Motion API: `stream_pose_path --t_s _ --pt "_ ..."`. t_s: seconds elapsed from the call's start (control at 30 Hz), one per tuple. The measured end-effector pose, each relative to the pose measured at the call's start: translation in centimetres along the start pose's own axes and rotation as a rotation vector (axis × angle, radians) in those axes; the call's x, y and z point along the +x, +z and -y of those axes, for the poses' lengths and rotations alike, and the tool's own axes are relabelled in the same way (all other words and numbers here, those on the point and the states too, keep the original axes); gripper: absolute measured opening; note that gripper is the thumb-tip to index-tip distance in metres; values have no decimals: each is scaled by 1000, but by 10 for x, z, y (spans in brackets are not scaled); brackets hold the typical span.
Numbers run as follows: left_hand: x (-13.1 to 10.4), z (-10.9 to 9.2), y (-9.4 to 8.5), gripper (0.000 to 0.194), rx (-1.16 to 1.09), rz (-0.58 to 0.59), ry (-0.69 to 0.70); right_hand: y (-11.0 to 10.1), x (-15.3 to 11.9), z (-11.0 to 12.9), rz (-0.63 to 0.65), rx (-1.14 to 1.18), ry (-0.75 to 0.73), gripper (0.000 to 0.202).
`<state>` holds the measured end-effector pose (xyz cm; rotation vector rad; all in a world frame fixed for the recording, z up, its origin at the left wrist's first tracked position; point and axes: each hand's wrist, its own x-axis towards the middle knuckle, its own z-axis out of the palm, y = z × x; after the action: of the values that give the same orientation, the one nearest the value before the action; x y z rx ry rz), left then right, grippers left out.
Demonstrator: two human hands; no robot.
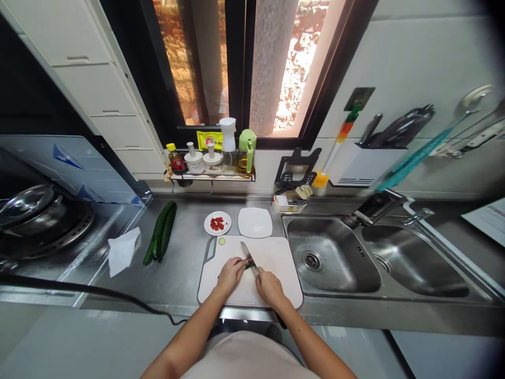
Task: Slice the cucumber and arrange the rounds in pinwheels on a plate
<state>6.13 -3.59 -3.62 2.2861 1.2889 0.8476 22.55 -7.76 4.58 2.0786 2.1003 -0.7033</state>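
A white cutting board (276, 258) lies on the steel counter in front of me. My right hand (269, 287) is closed round the handle of a knife (246, 249), whose blade points up and left over the board. Just left of the blade, my left hand (232, 273) presses its fingers on a dark green piece of cucumber (248, 265), mostly hidden under the fingers. A pale cucumber slice (222, 241) rests near the board's top left corner. Beyond the board are a plate of chopped red pieces (218, 223) and a bare white square plate (254, 222).
Whole cucumbers (160, 231) and a white paper (123, 251) lie to the left, near a stove with a lidded pot (35, 210). A double sink (331, 255) adjoins the board's right side. Behind, a shelf (213, 178) holds bottles and jars.
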Motion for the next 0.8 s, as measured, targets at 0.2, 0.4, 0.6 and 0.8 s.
stream_pose_path --t_s 0.2,0.4,0.6,0.8 --pt "2 1 1 29 -32 20 -12 2 4 1 -21 -2 0 31" --pt "4 1 0 30 -38 32 -39 3 8 2 -22 -7 6 34" --pt "4 3 1 30 -51 44 -46 -1 10 6 -17 4 4 35" --pt "4 4 1 30 -51 44 -33 -5 12 10 -17 -1 4 34"
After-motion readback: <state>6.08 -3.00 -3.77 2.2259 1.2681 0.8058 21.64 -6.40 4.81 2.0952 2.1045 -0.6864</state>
